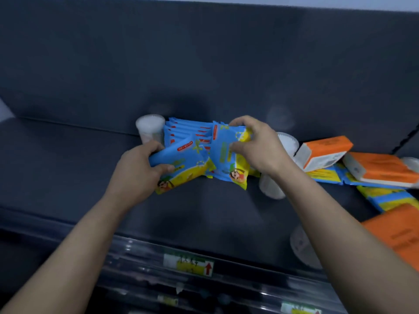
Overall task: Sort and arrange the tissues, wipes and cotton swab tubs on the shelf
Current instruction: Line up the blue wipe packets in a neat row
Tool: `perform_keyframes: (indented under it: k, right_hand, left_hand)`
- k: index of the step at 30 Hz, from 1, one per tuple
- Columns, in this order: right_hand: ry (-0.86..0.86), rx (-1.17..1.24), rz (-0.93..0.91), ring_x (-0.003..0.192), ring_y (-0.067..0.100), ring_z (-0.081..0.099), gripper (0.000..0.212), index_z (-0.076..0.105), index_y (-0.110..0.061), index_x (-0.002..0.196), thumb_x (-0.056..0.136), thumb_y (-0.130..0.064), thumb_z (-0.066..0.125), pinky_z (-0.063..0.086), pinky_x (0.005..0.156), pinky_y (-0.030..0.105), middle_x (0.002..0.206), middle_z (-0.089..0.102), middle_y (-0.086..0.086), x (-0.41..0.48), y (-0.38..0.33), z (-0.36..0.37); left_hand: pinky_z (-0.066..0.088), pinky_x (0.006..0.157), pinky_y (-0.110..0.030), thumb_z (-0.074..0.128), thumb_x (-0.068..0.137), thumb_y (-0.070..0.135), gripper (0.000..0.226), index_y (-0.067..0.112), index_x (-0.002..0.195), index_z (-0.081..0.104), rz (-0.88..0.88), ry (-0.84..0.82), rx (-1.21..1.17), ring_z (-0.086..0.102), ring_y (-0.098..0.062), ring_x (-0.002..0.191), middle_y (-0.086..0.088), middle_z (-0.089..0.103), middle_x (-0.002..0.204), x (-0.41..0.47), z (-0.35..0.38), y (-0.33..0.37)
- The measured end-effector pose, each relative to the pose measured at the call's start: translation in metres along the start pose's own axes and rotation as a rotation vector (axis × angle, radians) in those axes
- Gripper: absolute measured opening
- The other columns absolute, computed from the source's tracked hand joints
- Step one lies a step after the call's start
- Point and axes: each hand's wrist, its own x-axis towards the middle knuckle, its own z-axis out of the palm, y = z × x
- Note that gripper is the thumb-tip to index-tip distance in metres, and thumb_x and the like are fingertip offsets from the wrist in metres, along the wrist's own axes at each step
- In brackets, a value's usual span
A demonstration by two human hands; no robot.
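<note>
Pinching a tilted wipes pack [181,160] in its grip, the left hand [136,171] sits centre frame beside the right hand [256,146], clamped on a second pack [223,155], its wrist half-hiding a swab tub [271,189].

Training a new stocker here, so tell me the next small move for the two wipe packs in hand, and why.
Probably the right hand should stand its wipe pack upright against the row of matching packs at the back, beside the cotton swab tub. The left hand grips a second pack; both packs lean, and the row is just behind them.
</note>
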Motion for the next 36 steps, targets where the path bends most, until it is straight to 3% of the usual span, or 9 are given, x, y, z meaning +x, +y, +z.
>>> perform_keyframes:
  k: [7,14,17,19,22,24,26,31,36]
  right_hand:
    - [0.153,0.210,0.166,0.062,0.017,0.044,0.034,0.043,-0.024,0.073,0.071,-0.009,0.074,0.037,0.055,0.028,0.082,0.055,0.003,0.002,0.015,0.015]
    - [0.338,0.417,0.346,0.092,0.041,0.065,0.035,0.045,-0.029,0.065,0.056,-0.018,0.077,0.054,0.075,0.056,0.102,0.065,0.019,-0.005,0.026,0.035]
    - [0.339,0.340,0.328,0.089,0.028,0.063,0.036,0.050,-0.023,0.080,0.067,0.005,0.069,0.056,0.068,0.032,0.098,0.061,0.015,-0.007,0.026,0.034]
    - [0.233,0.094,0.317,0.092,0.016,0.054,0.056,0.053,-0.025,0.115,0.071,0.010,0.060,0.045,0.058,0.013,0.103,0.053,0.003,-0.013,0.023,0.027]
    - [0.082,-0.110,0.342,0.083,0.016,0.060,0.078,0.045,-0.037,0.136,0.073,0.010,0.050,0.047,0.056,0.015,0.125,0.054,-0.006,-0.020,0.016,0.017]
    - [0.051,-0.154,0.381,0.066,0.006,0.056,0.073,0.051,-0.036,0.132,0.074,0.009,0.044,0.040,0.044,0.008,0.131,0.053,-0.009,-0.022,0.012,0.014]
    - [0.075,-0.185,0.379,0.074,0.007,0.058,0.068,0.056,-0.033,0.126,0.074,0.009,0.044,0.037,0.048,0.005,0.129,0.056,-0.009,-0.021,0.010,0.013]
    - [0.256,-0.083,0.363,0.065,0.014,0.050,0.049,0.059,-0.030,0.108,0.075,0.006,0.055,0.044,0.053,0.023,0.086,0.050,-0.012,-0.015,0.011,0.013]
    - [0.356,0.169,0.371,0.074,0.011,0.051,0.031,0.049,-0.018,0.081,0.074,0.005,0.069,0.045,0.061,0.019,0.081,0.052,-0.008,-0.013,0.024,0.023]
  left_hand:
    - [0.039,0.057,-0.025,0.073,0.074,0.013,0.019,0.022,0.077,0.057,-0.005,-0.076,-0.016,0.056,-0.011,0.067,0.008,0.059,0.073,0.019,0.008,-0.017]
    - [0.041,0.064,-0.030,0.073,0.075,0.014,0.019,0.014,0.088,0.060,0.101,-0.222,0.000,0.056,-0.017,0.074,0.009,0.059,0.077,0.055,0.015,-0.032]
    - [0.042,0.067,-0.031,0.073,0.076,0.014,0.019,0.011,0.088,0.059,0.158,-0.295,-0.021,0.055,-0.017,0.074,0.002,0.060,0.080,0.068,0.016,-0.038]
    - [0.041,0.069,-0.034,0.073,0.076,0.014,0.019,0.010,0.086,0.057,0.186,-0.328,-0.016,0.052,-0.018,0.073,0.000,0.058,0.079,0.076,0.018,-0.041]
    - [0.042,0.071,-0.038,0.073,0.075,0.016,0.020,0.011,0.084,0.056,0.224,-0.368,-0.010,0.052,-0.022,0.074,-0.002,0.057,0.079,0.085,0.022,-0.044]
    - [0.044,0.074,-0.042,0.073,0.075,0.017,0.019,0.012,0.083,0.056,0.244,-0.391,-0.027,0.054,-0.025,0.077,-0.003,0.059,0.082,0.088,0.025,-0.045]
    - [0.044,0.073,-0.041,0.072,0.076,0.017,0.019,0.016,0.079,0.054,0.253,-0.403,-0.040,0.054,-0.022,0.075,0.000,0.058,0.079,0.089,0.026,-0.046]
    - [0.040,0.066,-0.035,0.071,0.078,0.016,0.021,0.020,0.076,0.050,0.248,-0.404,-0.026,0.051,-0.016,0.069,0.005,0.054,0.074,0.090,0.024,-0.050]
    - [0.038,0.059,-0.030,0.071,0.078,0.014,0.023,0.021,0.075,0.050,0.236,-0.394,-0.022,0.049,-0.011,0.065,0.009,0.053,0.073,0.086,0.023,-0.048]
